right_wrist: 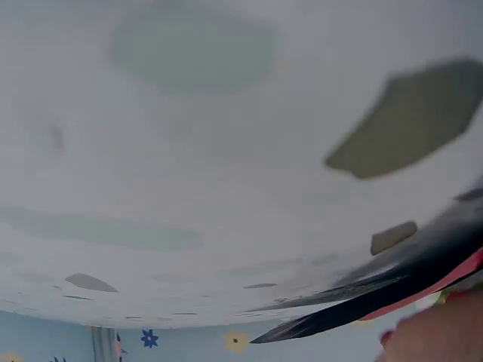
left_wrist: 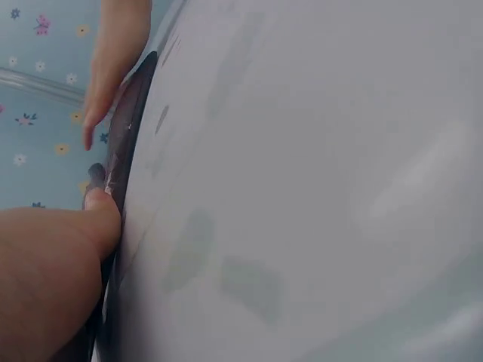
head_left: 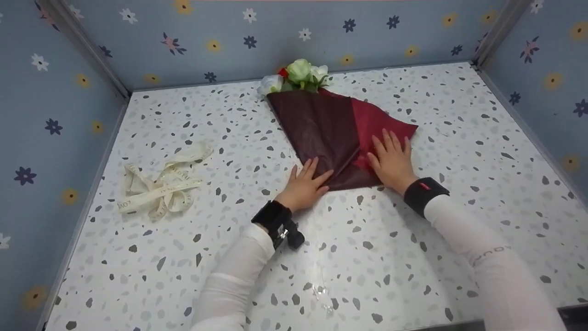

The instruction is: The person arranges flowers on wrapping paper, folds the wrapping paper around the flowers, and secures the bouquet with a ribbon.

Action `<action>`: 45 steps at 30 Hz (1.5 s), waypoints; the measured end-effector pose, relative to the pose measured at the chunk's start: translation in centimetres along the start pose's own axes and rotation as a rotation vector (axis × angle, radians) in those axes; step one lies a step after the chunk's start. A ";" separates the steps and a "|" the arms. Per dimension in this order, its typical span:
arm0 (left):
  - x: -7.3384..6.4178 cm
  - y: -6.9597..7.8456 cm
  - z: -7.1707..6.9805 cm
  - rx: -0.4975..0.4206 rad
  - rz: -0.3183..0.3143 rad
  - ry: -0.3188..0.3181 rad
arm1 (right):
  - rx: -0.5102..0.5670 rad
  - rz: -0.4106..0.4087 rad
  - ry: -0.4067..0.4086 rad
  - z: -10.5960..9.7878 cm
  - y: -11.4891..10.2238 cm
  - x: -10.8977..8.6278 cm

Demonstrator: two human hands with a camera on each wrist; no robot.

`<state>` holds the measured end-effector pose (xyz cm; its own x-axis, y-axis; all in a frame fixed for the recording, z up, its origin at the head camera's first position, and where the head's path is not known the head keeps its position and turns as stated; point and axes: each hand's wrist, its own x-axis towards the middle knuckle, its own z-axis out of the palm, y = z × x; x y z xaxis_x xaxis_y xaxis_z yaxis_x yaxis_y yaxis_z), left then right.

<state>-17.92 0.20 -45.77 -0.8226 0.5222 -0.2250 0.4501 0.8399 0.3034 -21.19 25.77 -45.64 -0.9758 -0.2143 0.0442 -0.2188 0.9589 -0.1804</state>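
A bouquet lies on the speckled table, its dark maroon wrapping paper (head_left: 317,124) folded over from the left across a brighter red inner side (head_left: 376,122). White, pale green and red flowers (head_left: 299,71) poke out at the far end. My left hand (head_left: 303,186) rests with spread fingers on the paper's lower left edge. On the red part at the right, my right hand (head_left: 392,161) lies flat with fingers extended. In the left wrist view the thumb (left_wrist: 102,215) is at the dark paper's edge. The flower stems are hidden under the wrapping.
A cream ribbon (head_left: 161,188) with printed lettering lies in loose loops on the table at the left. Blue flower-patterned panels (head_left: 275,41) stand along the back and both sides. A small shiny clear scrap (head_left: 320,290) is near the front.
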 end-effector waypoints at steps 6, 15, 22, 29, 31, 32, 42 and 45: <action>-1.8 1.4 1.0 0.005 -0.031 0.013 | 0.087 -0.205 0.091 0.0 -5.2 -1.0; -3.7 3.4 1.7 0.080 -0.026 -0.037 | 0.141 -0.333 -0.248 1.7 -7.8 -2.5; -3.2 2.4 0.8 0.049 0.007 -0.001 | 0.091 -0.344 -0.305 2.2 -7.0 -2.9; -0.7 0.8 -0.4 0.017 0.039 0.014 | 0.036 -0.366 -0.310 2.3 -7.2 -3.0; -0.1 0.6 -0.6 0.018 0.020 0.006 | 0.032 -0.367 -0.318 2.2 -7.4 -3.1; 0.1 0.6 -0.8 0.019 0.009 0.000 | 0.029 -0.366 -0.320 2.1 -7.5 -3.2; 0.8 1.0 -1.3 0.048 0.005 -0.043 | -0.031 -0.379 -0.300 1.8 -8.3 -4.6; 1.0 0.7 -1.4 0.058 0.041 -0.033 | -0.048 -0.383 -0.270 1.6 -8.5 -5.0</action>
<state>-18.91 1.09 -44.49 -0.7913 0.5604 -0.2445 0.5036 0.8242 0.2591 -14.43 18.39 -45.92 -0.7922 -0.5891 -0.1592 -0.5693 0.8074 -0.1548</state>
